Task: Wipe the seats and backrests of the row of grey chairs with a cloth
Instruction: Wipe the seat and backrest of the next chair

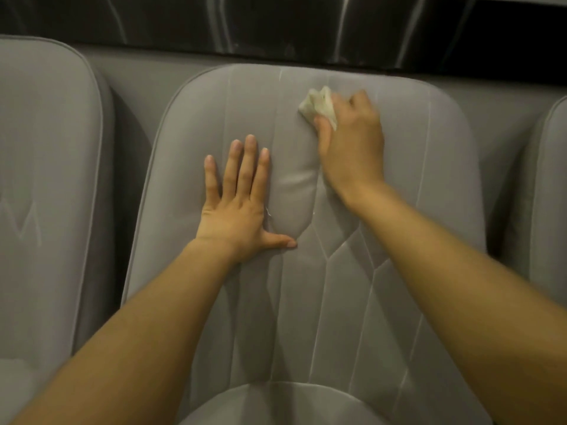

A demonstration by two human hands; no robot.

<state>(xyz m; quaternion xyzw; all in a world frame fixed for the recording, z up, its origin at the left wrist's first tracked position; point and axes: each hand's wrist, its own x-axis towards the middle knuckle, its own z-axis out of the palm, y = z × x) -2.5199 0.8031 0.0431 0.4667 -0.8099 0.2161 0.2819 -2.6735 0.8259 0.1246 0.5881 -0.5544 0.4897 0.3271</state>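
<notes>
Left hand (236,210) flat — right (349,148) round cloth (319,107)

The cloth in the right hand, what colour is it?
Pale cream or off-white cloth, seen in the head view.

Before me, a public seating hall: identical grey padded chairs (291,317) stand side by side against a dark veined wall (276,23).

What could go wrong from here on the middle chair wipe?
1. The cloth is bunched small in the right hand, so strokes are likely narrow; strips of the backrest may get missed.
2. The left hand presses flat on the backrest; the patch under it may go unwiped.
</notes>
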